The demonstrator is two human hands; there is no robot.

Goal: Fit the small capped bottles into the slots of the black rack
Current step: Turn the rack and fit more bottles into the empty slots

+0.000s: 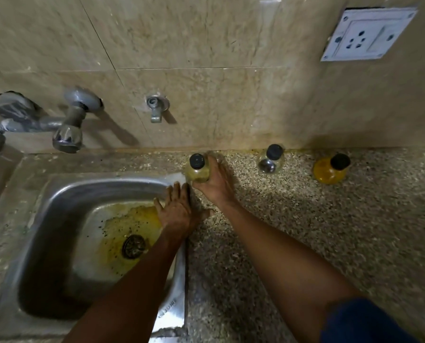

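Black-capped glass bottle (pixel 198 170), pale yellowish contents, sits at frame centre on the speckled counter (pixel 330 231), gripped by the right hand (pixel 217 184). Left hand (pixel 178 211) rests flat, fingers straight, on the steel sink (pixel 58 219) rim. Right of centre: a clear bottle (pixel 270 160), then an amber bottle (pixel 331 169).

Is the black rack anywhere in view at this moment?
No: only the speckled stone counter, the steel sink and three small black-capped bottles show, one gripped by the right hand.
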